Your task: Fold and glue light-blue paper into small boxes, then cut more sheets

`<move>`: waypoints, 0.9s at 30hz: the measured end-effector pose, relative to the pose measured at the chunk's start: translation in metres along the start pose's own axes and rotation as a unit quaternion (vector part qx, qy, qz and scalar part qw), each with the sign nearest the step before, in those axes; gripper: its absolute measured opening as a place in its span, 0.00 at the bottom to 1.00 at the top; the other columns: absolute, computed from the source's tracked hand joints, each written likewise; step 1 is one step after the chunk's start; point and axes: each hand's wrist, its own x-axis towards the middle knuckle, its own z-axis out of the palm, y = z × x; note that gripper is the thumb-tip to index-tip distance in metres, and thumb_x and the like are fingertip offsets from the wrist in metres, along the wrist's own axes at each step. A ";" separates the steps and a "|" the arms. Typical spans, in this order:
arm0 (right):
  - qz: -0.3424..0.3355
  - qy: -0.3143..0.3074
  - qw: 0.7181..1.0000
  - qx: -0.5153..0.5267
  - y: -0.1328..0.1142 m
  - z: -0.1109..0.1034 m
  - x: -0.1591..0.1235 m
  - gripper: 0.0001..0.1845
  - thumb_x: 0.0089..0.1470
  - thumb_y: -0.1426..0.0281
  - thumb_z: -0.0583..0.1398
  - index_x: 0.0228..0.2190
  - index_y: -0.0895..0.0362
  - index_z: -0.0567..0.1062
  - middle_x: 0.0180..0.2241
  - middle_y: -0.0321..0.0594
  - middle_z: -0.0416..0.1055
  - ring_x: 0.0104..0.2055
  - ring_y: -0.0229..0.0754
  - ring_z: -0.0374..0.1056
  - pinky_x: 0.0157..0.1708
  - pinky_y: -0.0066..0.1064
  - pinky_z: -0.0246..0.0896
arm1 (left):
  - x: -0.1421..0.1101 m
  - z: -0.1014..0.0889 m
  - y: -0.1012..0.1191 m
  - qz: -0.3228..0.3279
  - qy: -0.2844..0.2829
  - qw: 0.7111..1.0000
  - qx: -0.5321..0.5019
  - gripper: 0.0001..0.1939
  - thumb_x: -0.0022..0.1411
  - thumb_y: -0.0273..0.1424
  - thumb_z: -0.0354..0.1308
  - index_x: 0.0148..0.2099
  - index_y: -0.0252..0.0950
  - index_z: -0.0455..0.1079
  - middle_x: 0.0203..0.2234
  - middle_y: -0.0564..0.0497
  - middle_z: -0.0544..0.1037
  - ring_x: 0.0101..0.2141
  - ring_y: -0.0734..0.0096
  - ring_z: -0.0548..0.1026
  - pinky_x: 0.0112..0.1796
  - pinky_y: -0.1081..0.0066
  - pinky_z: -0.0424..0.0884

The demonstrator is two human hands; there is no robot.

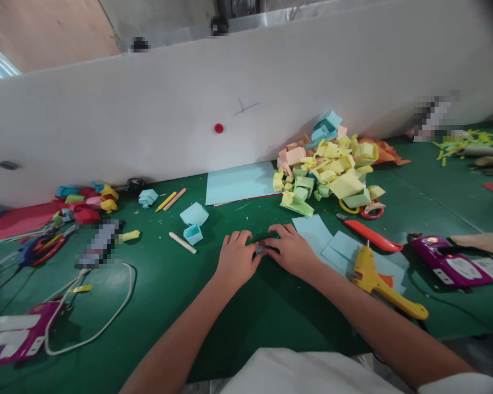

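Note:
My left hand [236, 258] and my right hand [290, 250] rest side by side on the green table [168, 284], fingers curled down and meeting over a small pale piece of paper [259, 250] that is mostly hidden between them. Both hands press or pinch it against the table. A small light blue folded paper box [193, 233] and a larger light blue folded piece [194, 214] lie just left of my left hand. Light blue paper sheets [331, 243] lie right of my right hand.
A yellow glue gun [376, 280] and an orange-handled cutter [372, 235] lie at right. A heap of yellow, green and peach folded papers [328, 172] sits by the white partition [246, 104]. Purple power strips [449, 262], cables, scissors and red paper scraps [82, 205] lie about.

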 end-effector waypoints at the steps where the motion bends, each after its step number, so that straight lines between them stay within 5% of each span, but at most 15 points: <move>1: -0.003 -0.001 1.000 -0.008 -0.001 -0.002 -0.001 0.12 0.65 0.65 0.60 0.45 0.48 0.83 0.54 0.49 0.69 0.53 0.58 0.61 0.49 0.50 0.64 | -0.001 -0.002 0.002 0.006 -0.001 1.000 0.010 0.10 0.69 0.36 0.58 0.46 0.39 0.79 0.49 0.42 0.74 0.49 0.49 0.69 0.45 0.51 0.66; 9: -0.057 -0.035 0.998 0.013 0.005 -0.011 -0.006 0.23 0.59 0.65 0.65 0.56 0.50 0.76 0.62 0.47 0.65 0.58 0.59 0.60 0.55 0.54 0.61 | -0.001 -0.002 0.002 0.039 -0.009 0.999 0.030 0.12 0.70 0.35 0.57 0.49 0.37 0.77 0.49 0.42 0.76 0.49 0.49 0.69 0.45 0.52 0.64; 16: -0.055 -0.034 0.995 0.081 0.020 -0.002 0.003 0.12 0.65 0.68 0.59 0.47 0.54 0.79 0.51 0.47 0.74 0.51 0.53 0.65 0.53 0.49 0.62 | 0.003 0.009 -0.005 0.037 0.006 0.999 -0.038 0.14 0.75 0.33 0.49 0.45 0.35 0.76 0.44 0.44 0.77 0.44 0.56 0.72 0.45 0.56 0.64; 22: -0.048 -0.031 0.987 0.149 0.018 -0.010 0.004 0.16 0.71 0.65 0.49 0.42 0.54 0.76 0.45 0.48 0.74 0.46 0.51 0.65 0.49 0.47 0.63 | 0.001 0.009 -0.008 0.040 0.024 0.987 -0.151 0.14 0.72 0.39 0.52 0.51 0.36 0.72 0.48 0.43 0.75 0.46 0.56 0.73 0.46 0.59 0.67; 27: -0.052 -0.041 0.974 0.218 0.012 -0.018 0.002 0.15 0.71 0.62 0.50 0.39 0.54 0.73 0.43 0.45 0.73 0.46 0.48 0.66 0.47 0.42 0.63 | 0.005 0.009 -0.006 0.005 0.032 0.970 -0.243 0.11 0.73 0.35 0.49 0.41 0.37 0.69 0.35 0.48 0.74 0.37 0.64 0.72 0.39 0.66 0.68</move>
